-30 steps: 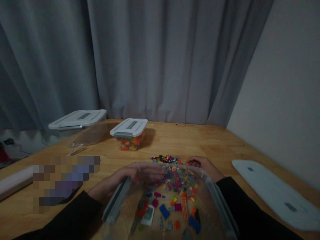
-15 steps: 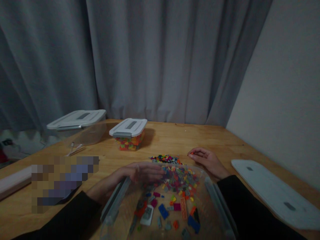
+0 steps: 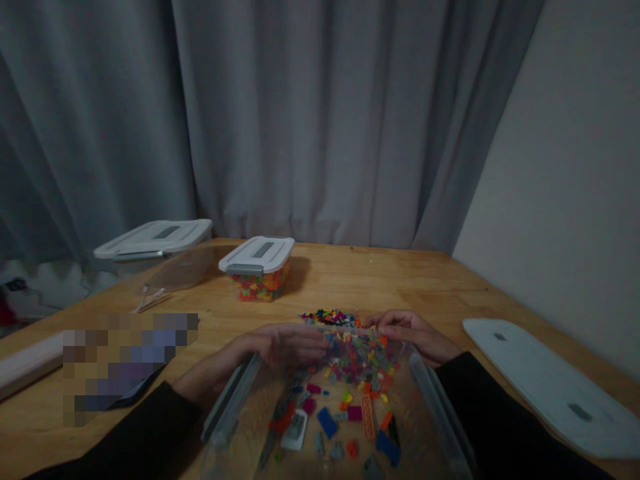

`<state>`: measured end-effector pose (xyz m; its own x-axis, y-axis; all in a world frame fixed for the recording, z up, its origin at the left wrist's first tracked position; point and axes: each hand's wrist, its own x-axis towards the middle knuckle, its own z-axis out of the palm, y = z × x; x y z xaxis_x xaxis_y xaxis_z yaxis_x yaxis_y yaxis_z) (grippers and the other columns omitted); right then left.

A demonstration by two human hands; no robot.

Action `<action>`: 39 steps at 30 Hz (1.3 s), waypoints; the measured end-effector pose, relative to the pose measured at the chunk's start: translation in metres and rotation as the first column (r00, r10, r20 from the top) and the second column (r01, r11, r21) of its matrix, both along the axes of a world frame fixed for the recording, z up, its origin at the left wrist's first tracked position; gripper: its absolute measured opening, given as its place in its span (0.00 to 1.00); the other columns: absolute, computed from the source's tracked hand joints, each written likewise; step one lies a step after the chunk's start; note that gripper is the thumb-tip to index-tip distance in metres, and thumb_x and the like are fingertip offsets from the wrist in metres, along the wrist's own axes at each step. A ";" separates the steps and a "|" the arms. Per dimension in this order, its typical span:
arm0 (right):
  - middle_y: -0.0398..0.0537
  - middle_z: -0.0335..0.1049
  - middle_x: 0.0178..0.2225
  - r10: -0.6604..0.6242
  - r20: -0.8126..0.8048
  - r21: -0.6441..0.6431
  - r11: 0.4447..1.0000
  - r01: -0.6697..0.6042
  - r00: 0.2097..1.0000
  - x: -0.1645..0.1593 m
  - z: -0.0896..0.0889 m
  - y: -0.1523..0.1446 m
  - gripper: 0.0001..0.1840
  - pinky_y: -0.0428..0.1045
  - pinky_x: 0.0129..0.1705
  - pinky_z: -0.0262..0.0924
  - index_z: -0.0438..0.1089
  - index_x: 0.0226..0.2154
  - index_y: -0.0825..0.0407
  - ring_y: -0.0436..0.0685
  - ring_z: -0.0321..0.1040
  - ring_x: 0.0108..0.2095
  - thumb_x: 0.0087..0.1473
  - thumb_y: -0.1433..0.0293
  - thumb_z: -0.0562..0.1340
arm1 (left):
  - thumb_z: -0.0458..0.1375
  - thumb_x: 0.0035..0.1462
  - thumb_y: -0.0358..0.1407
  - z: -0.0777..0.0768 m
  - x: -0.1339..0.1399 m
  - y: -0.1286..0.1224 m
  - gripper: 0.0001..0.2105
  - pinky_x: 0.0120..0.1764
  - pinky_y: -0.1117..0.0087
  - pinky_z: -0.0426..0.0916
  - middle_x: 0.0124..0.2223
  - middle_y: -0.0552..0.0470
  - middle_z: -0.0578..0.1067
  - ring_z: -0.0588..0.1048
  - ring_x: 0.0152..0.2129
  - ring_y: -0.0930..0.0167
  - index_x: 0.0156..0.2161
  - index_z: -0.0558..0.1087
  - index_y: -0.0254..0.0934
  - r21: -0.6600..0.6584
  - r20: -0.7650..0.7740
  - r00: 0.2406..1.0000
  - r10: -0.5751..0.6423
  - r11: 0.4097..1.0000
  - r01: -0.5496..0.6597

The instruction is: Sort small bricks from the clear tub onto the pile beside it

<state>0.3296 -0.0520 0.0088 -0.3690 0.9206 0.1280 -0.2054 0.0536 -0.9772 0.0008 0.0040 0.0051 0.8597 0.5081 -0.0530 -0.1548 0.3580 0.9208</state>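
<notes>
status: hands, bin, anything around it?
Left hand on clear bin far rim, right hand at its far right corner. Loose bricks inside; small brick pile just beyond.

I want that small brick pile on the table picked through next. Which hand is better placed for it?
Probably the right hand: its fingertips lie beside the brick pile, while the left hand rests on the clear bin.

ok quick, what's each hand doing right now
Left hand: flat and open, resting on the clear bin at its far left rim.
Right hand: fingers curled at the bin's far right corner; grip cannot be told.
</notes>
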 end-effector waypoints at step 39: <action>0.57 0.76 0.46 -0.386 0.654 0.514 0.858 -0.008 0.650 0.017 -0.049 0.033 0.26 0.59 0.51 0.67 0.77 0.46 0.54 0.64 0.74 0.46 0.50 0.53 0.70 | 0.53 0.29 0.29 0.009 0.001 -0.006 0.36 0.64 0.51 0.56 0.56 0.45 0.79 0.68 0.60 0.47 0.50 0.81 0.36 0.039 -0.040 0.999 -0.007 0.999 0.009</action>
